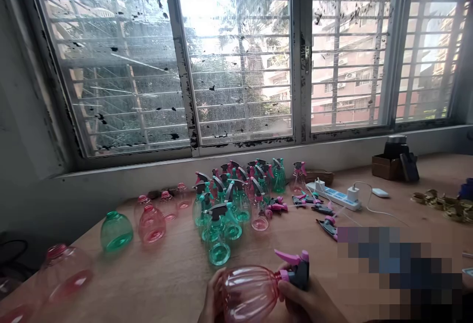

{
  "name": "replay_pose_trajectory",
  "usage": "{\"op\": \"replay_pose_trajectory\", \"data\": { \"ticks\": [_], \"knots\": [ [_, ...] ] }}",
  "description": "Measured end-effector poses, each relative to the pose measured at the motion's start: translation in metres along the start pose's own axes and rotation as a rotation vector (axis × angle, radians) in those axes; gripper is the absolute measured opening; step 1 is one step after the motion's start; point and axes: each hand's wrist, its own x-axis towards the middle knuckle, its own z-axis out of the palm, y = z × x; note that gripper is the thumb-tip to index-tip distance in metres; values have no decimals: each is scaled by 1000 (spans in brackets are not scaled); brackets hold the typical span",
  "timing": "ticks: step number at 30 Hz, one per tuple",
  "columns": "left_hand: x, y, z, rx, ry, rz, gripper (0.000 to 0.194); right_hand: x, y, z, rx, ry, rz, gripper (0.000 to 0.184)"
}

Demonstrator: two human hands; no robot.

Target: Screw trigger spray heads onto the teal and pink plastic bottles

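A clear pink spray bottle (249, 293) lies on its side between my hands at the bottom of the view, its neck toward the right. My left hand (212, 296) is closed round the bottle's base end. With its fingers at the pink collar and the dark grey spray head, my right hand (303, 296) grips the neck end. The pink trigger points up and left. Just beyond stands a green spray bottle (219, 244) with its spray head on, at the front of a cluster of several green and pink ones.
Several bottles without heads, including a green one (117, 232) and a pink one (152, 224), stand at left. Loose spray heads (327, 225) lie right of the cluster, near a white power strip (336, 197). A brown box (384, 167) sits at back right. Pixelation covers the lower right.
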Motion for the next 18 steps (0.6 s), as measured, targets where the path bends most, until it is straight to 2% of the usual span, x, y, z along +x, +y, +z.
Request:
{"op": "replay_pose_trajectory", "data": {
  "ticks": [5, 8, 12, 13, 18],
  "knots": [
    [2, -2, 4, 39, 19, 97, 118, 2, 4, -2, -3, 8, -9, 50],
    [1, 4, 6, 28, 23, 76, 121, 2, 5, -2, -8, 38, -3, 53],
    [2, 10, 2, 14, 34, -54, 81, 2, 8, -3, -40, -8, 7, 53],
    [2, 9, 1, 9, 27, -54, 80, 1, 8, -3, -50, -22, 9, 54],
    [-3, 16, 1, 16, -30, 153, 97, 0, 4, -3, -67, -21, 6, 56]
  ]
}}
